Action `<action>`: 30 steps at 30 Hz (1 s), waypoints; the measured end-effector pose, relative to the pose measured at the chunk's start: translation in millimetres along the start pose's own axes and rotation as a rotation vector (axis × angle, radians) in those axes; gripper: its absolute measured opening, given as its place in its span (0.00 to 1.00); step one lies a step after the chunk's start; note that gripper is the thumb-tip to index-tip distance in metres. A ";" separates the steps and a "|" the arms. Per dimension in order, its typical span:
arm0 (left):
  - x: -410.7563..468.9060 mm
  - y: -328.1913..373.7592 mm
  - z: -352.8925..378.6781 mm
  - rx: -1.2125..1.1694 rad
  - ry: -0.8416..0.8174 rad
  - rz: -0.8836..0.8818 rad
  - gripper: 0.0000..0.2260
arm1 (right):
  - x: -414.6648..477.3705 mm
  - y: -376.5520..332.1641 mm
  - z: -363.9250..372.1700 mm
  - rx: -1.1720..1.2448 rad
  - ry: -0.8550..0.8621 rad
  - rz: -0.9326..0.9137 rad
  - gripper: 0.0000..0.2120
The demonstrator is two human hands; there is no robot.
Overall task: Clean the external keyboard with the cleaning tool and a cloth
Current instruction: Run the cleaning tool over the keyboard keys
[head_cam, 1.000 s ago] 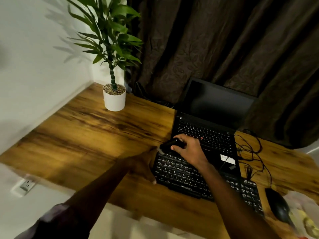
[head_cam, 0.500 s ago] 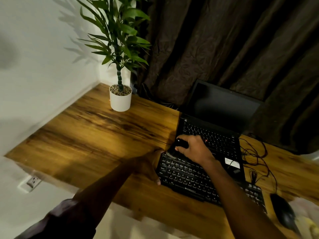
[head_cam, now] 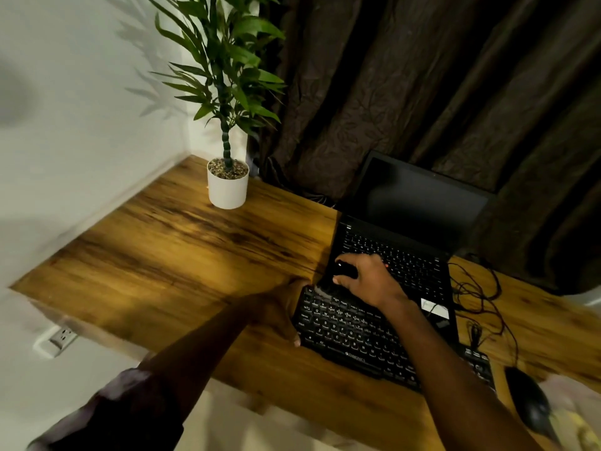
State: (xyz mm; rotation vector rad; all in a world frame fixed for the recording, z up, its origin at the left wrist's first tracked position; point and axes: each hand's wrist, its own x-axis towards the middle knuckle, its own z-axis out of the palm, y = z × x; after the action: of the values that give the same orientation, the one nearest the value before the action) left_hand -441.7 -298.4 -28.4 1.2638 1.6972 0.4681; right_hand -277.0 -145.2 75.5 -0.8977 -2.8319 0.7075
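- Fingers [head_cam: 353,259] of our right hand [head_cam: 369,283] curl round the small black cleaning tool [head_cam: 345,270], its tip at the far-left corner of the black external keyboard [head_cam: 353,335].
- Our left hand [head_cam: 282,312] lies against the keyboard's left edge; shadow hides whether it grips.
- We should brace there and sweep lightly, row by row, toward the keyboard's right end.

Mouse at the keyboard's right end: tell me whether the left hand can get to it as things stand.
Probably not easily. The left hand grips the left end of the keyboard, the mouse lies beyond its right end, and the right forearm crosses the keyboard between them, the right hand holding the cleaning tool.
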 end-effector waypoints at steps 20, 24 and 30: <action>1.0 11.2 -3.4 0.069 0.089 0.000 0.59 | -3.7 -3.7 16.5 0.096 0.040 -0.057 0.19; 3.2 7.5 -2.0 0.076 0.109 0.022 0.64 | -4.5 -2.2 6.5 0.003 -0.013 -0.044 0.24; 1.5 9.4 -2.5 0.038 0.102 0.041 0.60 | -1.4 -13.2 14.8 0.099 0.055 -0.103 0.24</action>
State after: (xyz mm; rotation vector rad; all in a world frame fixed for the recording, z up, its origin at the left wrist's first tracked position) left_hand -438.8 -292.8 -20.9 1.3239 1.7753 0.5351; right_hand -285.9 -161.4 68.4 -0.7388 -2.7450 0.7894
